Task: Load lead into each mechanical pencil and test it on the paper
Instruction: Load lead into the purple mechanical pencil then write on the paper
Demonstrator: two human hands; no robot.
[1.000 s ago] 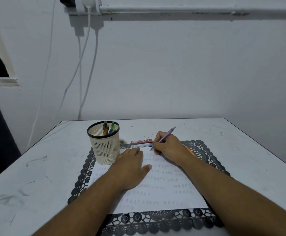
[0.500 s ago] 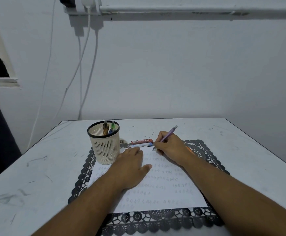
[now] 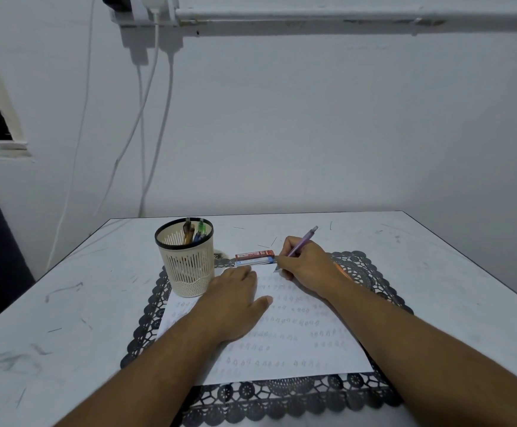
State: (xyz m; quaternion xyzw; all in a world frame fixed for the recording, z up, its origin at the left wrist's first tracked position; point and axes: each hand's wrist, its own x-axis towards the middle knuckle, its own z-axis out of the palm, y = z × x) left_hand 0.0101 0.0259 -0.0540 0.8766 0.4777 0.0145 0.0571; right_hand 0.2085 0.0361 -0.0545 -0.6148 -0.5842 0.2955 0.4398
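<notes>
My right hand (image 3: 305,263) grips a purple mechanical pencil (image 3: 304,241) in a writing hold, its tip down at the far edge of the white paper (image 3: 288,343); the tip itself is hidden by my fingers. My left hand (image 3: 235,303) lies flat on the paper, fingers straight, pressing it down. The sheet carries several rows of faint pencil marks. Two lead cases, a red one (image 3: 254,254) and a blue one (image 3: 254,261), lie side by side just left of my right hand. A cream mesh pencil cup (image 3: 186,266) with a few pencils stands at the paper's far left corner.
The paper lies on a black lace placemat (image 3: 365,272) on a scuffed white table (image 3: 66,303). An orange pencil (image 3: 339,268) peeks out behind my right wrist. Loose lead bits (image 3: 271,243) lie beyond the cases. White cables (image 3: 146,134) hang down the wall behind.
My right hand and the purple pencil have shifted slightly to the right along the paper's far edge. My left hand has stayed put.
</notes>
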